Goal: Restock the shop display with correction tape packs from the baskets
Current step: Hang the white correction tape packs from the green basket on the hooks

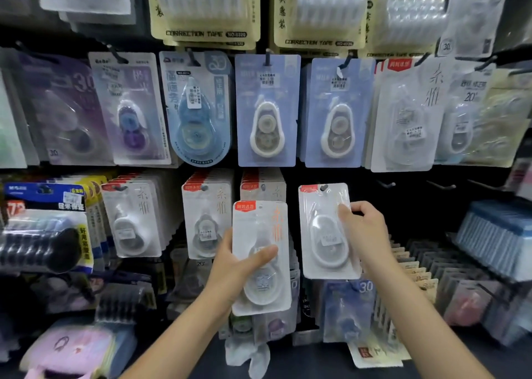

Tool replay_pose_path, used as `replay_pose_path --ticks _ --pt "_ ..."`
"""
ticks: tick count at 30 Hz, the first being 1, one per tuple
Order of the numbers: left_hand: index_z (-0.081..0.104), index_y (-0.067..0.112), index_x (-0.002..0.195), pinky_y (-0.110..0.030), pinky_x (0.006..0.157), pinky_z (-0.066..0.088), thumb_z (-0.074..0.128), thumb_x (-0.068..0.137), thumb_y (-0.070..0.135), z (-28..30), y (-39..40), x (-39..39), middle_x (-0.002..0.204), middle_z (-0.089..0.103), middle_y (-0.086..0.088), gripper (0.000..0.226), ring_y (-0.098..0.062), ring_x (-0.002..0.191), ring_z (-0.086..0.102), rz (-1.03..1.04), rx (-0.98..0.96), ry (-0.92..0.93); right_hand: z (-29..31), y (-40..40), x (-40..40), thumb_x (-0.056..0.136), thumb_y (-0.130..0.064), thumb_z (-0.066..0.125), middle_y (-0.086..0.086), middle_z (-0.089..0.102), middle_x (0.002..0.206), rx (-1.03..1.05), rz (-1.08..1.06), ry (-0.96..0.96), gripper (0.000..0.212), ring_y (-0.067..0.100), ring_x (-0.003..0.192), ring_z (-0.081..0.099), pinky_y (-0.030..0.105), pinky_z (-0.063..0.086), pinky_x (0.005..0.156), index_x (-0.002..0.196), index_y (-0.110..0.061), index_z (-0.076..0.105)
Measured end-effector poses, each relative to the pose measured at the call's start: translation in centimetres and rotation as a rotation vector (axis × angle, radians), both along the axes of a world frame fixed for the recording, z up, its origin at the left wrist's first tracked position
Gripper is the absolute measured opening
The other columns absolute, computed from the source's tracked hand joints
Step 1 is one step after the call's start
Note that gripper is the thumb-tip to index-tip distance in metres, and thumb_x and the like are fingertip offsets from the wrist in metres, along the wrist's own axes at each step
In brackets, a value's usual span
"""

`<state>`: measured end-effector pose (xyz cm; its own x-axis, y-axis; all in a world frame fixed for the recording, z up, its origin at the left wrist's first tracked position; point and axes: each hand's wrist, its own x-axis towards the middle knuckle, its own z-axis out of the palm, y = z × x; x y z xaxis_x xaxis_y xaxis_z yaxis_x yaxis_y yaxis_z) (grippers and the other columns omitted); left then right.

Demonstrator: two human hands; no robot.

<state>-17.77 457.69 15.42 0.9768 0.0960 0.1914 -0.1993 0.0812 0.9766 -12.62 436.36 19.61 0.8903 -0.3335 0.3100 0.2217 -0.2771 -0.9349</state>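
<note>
The pegboard display (403, 182) blurred at its edges. The left hand (230, 266) gripped a white correction tape pack (260, 234), thumb across it, fingers hidden behind. The right hand (364, 231) pinched a hanging pack (325, 234) on its peg (324, 188).

I see the pack in my left hand (230, 266) is a white card (260, 256) under a clear, glossy plastic blister that catches the light. The pack at my right hand (364, 229) looks the same: a matt white backing card (328, 231) with a shiny moulded bubble. The blue hanging packs (266, 110) have smooth printed card. The top cream packs (205, 7) look like paper card with glossy ribbed plastic. The pegs (387, 184) look like dark metal.
</note>
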Motion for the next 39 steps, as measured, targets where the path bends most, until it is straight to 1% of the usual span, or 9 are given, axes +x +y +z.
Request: replay_pose_path --ticks 4,7,12,16,20,24,28,33,39 --pt "0.056 0.032 0.118 -0.041 0.095 0.051 0.087 0.044 0.048 0.1 0.0 0.1 0.11 0.072 0.006 0.081 -0.014 0.103 0.068 -0.01 0.014 -0.004 -1.3 0.7 0.4 0.092 -0.034 0.056 -0.002 0.058 0.091 0.008 -0.071 0.007 0.025 0.018 0.087 0.054 0.033 0.042 0.075 0.103 -0.013 0.049" --pt "0.057 0.025 0.121 -0.045 0.097 0.05 0.087 0.047 0.046 0.5 -0.4 0.5 0.111 0.072 0.002 0.083 -0.018 0.104 0.068 -0.029 -0.009 0.007 -1.4 1.7 -1.0 0.089 -0.039 0.058 -0.002 0.047 0.108 -0.09 -0.228 -0.217 0.031 0.018 0.099 0.048 0.034 0.042 0.083 0.105 -0.019 0.042" --pt "0.058 0.016 0.124 -0.044 0.095 0.052 0.086 0.063 0.043 1.3 -2.5 1.2 0.11 0.073 -0.003 0.072 -0.021 0.103 0.069 -0.052 -0.078 -0.007 -0.2 3.5 -3.7 0.064 -0.07 0.065 -0.01 0.059 0.084 -0.217 0.302 -0.033 0.049 0.0 0.07 0.053 0.01 0.042 0.061 0.089 -0.03 0.052" --pt "0.056 0.022 0.121 -0.031 0.083 0.057 0.067 0.068 0.055 1.8 -3.8 1.2 0.11 0.073 0.0 0.063 -0.016 0.099 0.07 -0.13 -0.093 0.013 -0.7 3.2 -3.9 0.068 -0.047 0.079 -0.007 0.066 0.077 -0.177 0.301 0.027 0.043 -0.002 0.062 0.056 0.013 0.041 0.056 0.093 -0.026 0.051" --pt "0.052 0.025 0.124 -0.03 0.082 0.057 0.064 0.076 0.051 1.6 -4.0 1.2 0.117 0.07 0.0 0.056 -0.015 0.102 0.07 -0.206 -0.095 0.047 -0.7 1.6 -3.8 0.081 -0.024 0.073 0.002 0.074 0.092 0.119 0.417 0.101 0.029 0.014 0.082 0.071 0.025 0.055 0.067 0.106 -0.013 0.061" --pt "0.053 0.022 0.128 -0.029 0.085 0.054 0.066 0.088 0.026 1.0 -3.8 1.6 0.117 0.069 0.001 0.042 -0.012 0.102 0.068 -0.1 -0.085 0.037 -1.0 1.0 -3.7 0.088 -0.021 0.065 0.006 0.071 0.097 0.224 0.312 0.065 0.022 0.019 0.088 0.069 0.035 0.056 0.079 0.104 -0.01 0.056" --pt "0.052 0.029 0.116 -0.018 0.075 0.05 0.07 0.084 0.03 0.6 -2.5 1.7 0.112 0.066 0.009 0.037 -0.003 0.098 0.065 0.049 0.004 0.0 -0.8 0.4 -3.4 0.089 -0.024 0.063 0.0 0.067 0.099 0.185 0.19 0.005 0.015 0.01 0.087 0.065 0.023 0.051 0.071 0.1 -0.018 0.054" --pt "0.052 0.027 0.121 -0.013 0.071 0.046 0.071 0.081 0.034 0.9 -0.9 1.7 0.109 0.066 0.013 0.044 0.005 0.093 0.063 0.107 0.108 -0.051 -1.1 0.2 -2.7 0.091 -0.033 0.06 -0.002 0.066 0.102 0.114 0.157 0.061 0.015 0.013 0.093 0.063 0.032 0.052 0.078 0.101 -0.023 0.053" --pt "0.053 0.034 0.102 -0.006 0.063 0.047 0.076 0.079 0.028 0.9 -1.2 1.8 0.103 0.067 0.013 0.033 0.013 0.083 0.063 0.096 0.187 -0.095 -2.1 1.0 -2.4 0.09 -0.038 0.058 0.001 0.046 0.119 -0.196 -0.109 -0.021 0.049 0.02 0.111 0.043 0.035 0.039 0.09 0.128 -0.016 0.037"
